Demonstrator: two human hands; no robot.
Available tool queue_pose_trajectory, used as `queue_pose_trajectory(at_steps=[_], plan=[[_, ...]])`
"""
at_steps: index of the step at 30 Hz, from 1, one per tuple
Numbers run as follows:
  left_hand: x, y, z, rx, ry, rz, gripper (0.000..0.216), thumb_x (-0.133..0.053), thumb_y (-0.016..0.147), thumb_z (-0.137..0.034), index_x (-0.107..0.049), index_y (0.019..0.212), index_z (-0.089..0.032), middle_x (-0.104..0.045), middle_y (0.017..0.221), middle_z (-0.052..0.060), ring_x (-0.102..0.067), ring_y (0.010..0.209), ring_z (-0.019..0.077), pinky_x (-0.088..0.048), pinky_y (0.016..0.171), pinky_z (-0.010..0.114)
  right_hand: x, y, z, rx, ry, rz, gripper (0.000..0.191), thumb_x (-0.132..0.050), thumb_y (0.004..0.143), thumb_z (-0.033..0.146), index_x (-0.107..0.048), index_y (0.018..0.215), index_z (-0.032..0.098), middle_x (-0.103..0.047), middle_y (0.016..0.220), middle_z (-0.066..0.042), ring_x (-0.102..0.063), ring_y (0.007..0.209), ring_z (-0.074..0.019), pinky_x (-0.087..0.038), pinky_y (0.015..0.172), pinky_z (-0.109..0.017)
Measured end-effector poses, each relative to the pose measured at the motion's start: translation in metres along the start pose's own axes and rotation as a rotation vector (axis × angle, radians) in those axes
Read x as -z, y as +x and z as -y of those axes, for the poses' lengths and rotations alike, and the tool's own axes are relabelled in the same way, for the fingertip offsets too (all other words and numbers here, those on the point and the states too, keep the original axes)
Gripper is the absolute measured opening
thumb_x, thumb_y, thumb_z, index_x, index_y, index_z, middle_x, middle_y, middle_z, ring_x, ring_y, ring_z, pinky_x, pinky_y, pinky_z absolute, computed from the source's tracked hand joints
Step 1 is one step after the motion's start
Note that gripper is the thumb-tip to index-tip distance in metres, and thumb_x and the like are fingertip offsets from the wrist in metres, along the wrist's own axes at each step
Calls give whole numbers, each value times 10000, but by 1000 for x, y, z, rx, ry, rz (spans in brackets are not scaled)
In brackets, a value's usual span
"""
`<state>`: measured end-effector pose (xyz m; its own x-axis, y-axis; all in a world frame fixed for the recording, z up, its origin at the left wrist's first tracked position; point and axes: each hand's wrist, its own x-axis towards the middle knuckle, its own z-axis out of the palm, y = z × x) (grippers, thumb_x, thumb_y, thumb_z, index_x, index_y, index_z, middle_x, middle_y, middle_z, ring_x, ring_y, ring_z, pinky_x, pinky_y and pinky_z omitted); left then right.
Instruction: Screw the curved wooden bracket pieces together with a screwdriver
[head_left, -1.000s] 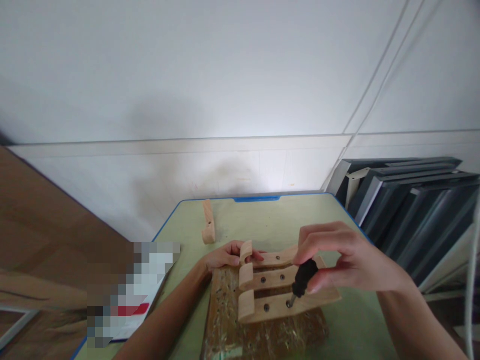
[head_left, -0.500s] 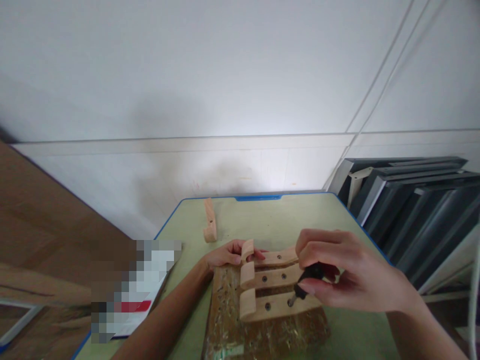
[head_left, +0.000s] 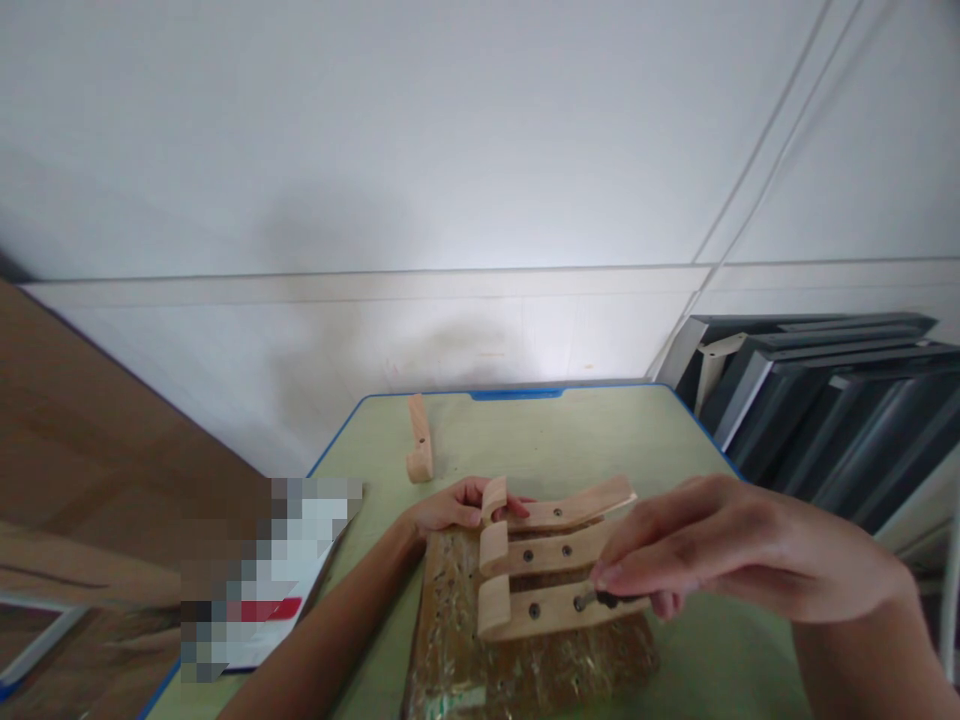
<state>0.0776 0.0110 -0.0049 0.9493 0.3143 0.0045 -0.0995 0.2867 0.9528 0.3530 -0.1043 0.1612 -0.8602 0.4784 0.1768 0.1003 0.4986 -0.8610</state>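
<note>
Three pale wooden hooks lie side by side on a worn brown board point(head_left: 454, 640). My left hand point(head_left: 454, 503) is closed around the curled end of the farthest wooden hook point(head_left: 589, 506). The middle hook point(head_left: 544, 553) shows two dark screws. In my right hand point(head_left: 720, 545) is a short screwdriver point(head_left: 606, 598) with a black handle, mostly hidden by the fingers. Its tip meets the right-hand screw of the nearest hook point(head_left: 510, 618), whose other screw point(head_left: 534, 611) is exposed.
Another wooden hook point(head_left: 421, 445) lies on the pale green table point(head_left: 517, 430) near its back left. A pixelated white packet point(head_left: 300, 560) is at the left edge. Dark panels point(head_left: 825, 410) lean against the wall at right.
My right hand has turned over and lowered around the screwdriver, covering most of its handle. More of the farthest hook's right end now shows. My left hand holds its place.
</note>
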Motion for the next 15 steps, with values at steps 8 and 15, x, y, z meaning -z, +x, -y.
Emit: queue_pose_trajectory(at_steps=[8,15], plan=[[1,2,1,-18,49,25,298,-523,822,-298,-531,1073,-140,-505,1201,82,-491,1083,230,-382,906,468,-4,7,-8,130,-96,-113,340,-545,792,68,-579,1125,130,-638,958,-127,-592,873,-157,-465,754,-253],[5,0,4,-28,83,17,292,-501,838,-289,-512,1089,-141,-543,1118,75,-553,969,199,-457,815,414,-5,11,-14,170,-158,-198,248,-632,740,138,-622,972,50,-623,813,-123,-580,749,-139,-453,661,-241]])
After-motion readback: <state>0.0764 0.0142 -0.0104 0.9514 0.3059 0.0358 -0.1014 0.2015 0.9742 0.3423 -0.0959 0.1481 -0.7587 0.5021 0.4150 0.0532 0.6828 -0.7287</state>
